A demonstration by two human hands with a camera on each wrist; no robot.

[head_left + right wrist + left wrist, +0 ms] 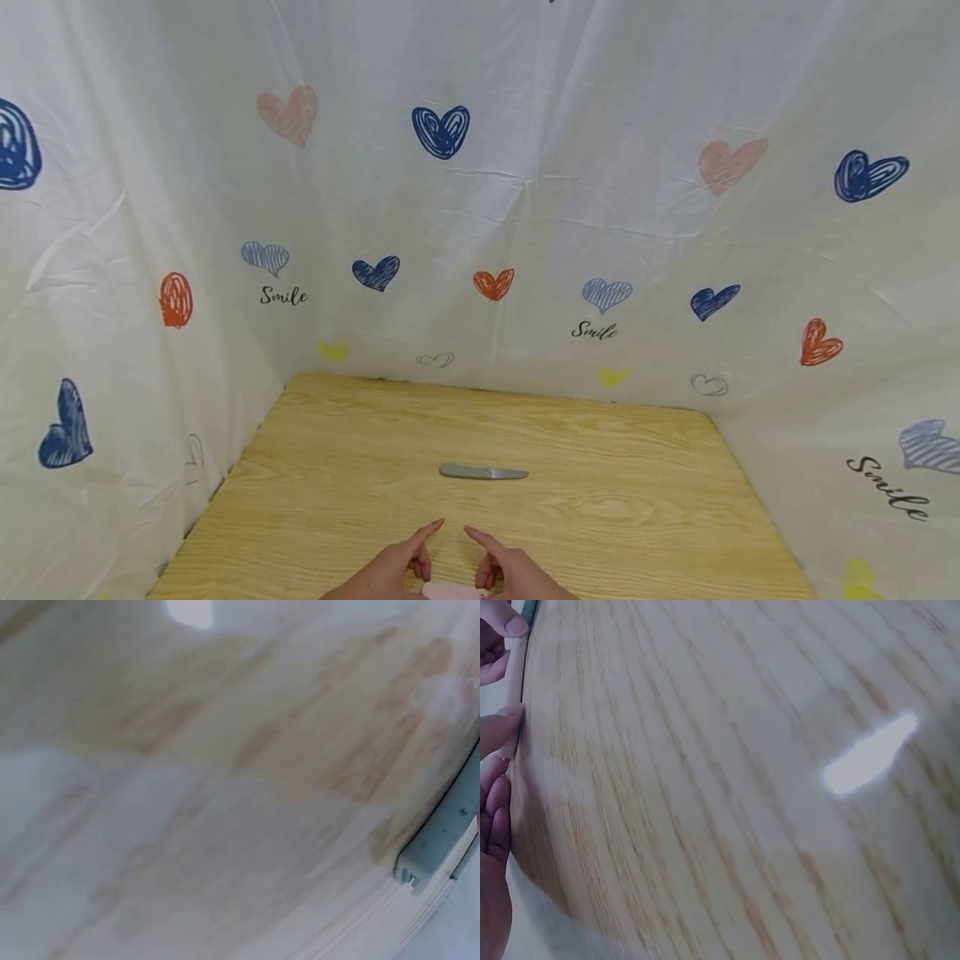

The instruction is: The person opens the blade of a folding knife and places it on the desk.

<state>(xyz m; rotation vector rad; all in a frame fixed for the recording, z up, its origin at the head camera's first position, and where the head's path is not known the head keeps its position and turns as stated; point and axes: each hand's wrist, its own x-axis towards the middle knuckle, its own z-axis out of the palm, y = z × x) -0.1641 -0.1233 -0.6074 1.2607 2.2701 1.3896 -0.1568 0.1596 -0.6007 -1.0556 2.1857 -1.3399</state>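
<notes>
At the bottom edge of the head view, a pale pink flat thing [453,591] lies between both hands, mostly cut off; its kind cannot be told. My left hand [386,575] holds its left end and my right hand [517,575] its right end. Both index fingers point forward and inward, the others curled. In the left wrist view, thumbs press on the narrow pink thing [514,679] along the table's edge. A small knife [480,472] with a grey handle lies beyond the hands, blade to the right, touched by neither.
The wood-grain table [360,450] is bordered at the back and sides by a white curtain [510,217] printed with hearts. A grey-green bar [442,821] with a slotted end shows at the right of the right wrist view; its kind is unclear.
</notes>
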